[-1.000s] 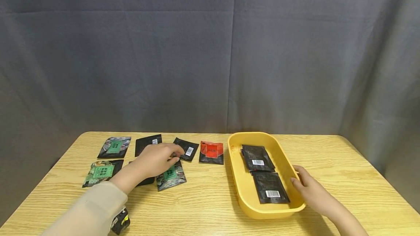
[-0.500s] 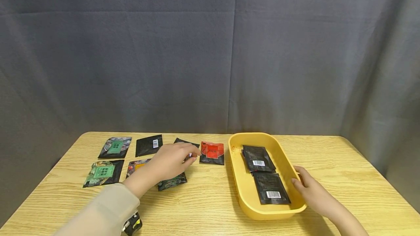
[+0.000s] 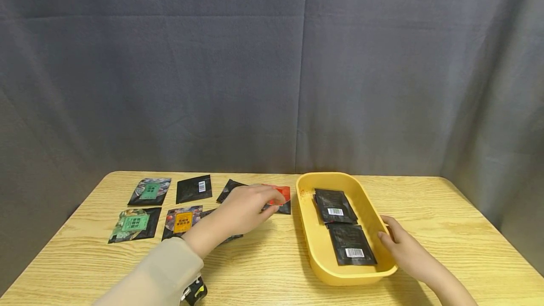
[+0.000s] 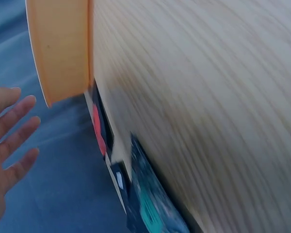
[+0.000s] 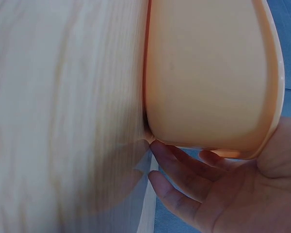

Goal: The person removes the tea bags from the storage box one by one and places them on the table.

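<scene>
My left hand (image 3: 244,207) hovers over the red-and-black sachet (image 3: 285,206), partly covering it. Its fingers are loosely bent and spread in the left wrist view, with nothing between them. Half hidden behind that hand lie a black sachet (image 3: 229,190) and another dark one with green print (image 4: 150,208). On the right, my right hand (image 3: 403,249) grips the side of a yellow plastic basin (image 3: 312,244), its thumb at the rim and its fingertips (image 5: 160,148) against the outer wall. Inside the basin rest black sachets, barcode side up, including a front one (image 3: 352,244).
Further left lie a sachet with an orange label (image 3: 182,221), two with green labels (image 3: 133,223), and a black one (image 3: 193,189) showing its barcode. A grey curtain (image 3: 272,70) hangs behind the wooden table (image 3: 263,273).
My left hand has moved right, from the black and green-label sachets to above the red one. The orange-label sachet has come into view. My right hand stays on the basin.
</scene>
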Action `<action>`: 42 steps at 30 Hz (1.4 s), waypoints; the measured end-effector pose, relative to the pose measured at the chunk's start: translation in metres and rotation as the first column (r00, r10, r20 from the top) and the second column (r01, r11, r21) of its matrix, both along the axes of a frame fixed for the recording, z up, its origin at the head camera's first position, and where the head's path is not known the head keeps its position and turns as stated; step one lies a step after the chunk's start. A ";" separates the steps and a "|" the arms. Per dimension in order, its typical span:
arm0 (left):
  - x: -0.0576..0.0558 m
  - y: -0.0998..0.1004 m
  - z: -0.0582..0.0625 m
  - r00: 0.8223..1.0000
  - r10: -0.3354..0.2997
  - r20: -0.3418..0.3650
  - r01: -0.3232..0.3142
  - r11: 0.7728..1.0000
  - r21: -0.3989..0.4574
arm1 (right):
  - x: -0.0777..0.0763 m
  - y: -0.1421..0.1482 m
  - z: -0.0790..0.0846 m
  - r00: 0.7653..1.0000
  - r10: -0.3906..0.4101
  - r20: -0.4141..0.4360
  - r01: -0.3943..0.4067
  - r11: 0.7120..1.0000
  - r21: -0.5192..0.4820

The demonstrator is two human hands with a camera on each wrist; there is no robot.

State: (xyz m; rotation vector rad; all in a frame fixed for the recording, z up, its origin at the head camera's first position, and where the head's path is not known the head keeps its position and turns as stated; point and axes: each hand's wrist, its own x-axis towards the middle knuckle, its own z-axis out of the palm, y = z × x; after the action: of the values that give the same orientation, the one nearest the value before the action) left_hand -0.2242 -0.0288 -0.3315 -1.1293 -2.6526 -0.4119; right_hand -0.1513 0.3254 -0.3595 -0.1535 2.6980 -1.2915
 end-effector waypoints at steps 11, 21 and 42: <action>0.007 0.033 0.004 0.996 -0.082 -0.015 0.082 0.996 -0.028 | 0.000 0.000 -0.001 1.000 -0.004 -0.002 0.004 1.000 -0.010; 0.014 0.062 0.004 0.984 -0.176 0.007 0.177 0.984 -0.038 | 0.000 0.001 -0.002 1.000 -0.003 0.002 0.003 1.000 -0.027; 0.024 0.107 -0.007 0.968 -0.252 -0.002 0.251 0.966 -0.061 | -0.001 0.000 -0.001 1.000 -0.007 -0.009 0.007 1.000 0.001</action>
State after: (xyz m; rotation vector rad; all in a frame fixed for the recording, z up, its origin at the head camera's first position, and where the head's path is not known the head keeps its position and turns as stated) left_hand -0.2003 0.0785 -0.3382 -1.4909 -2.5356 -0.3710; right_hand -0.1519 0.3254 -0.3606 -0.1505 2.7085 -1.2943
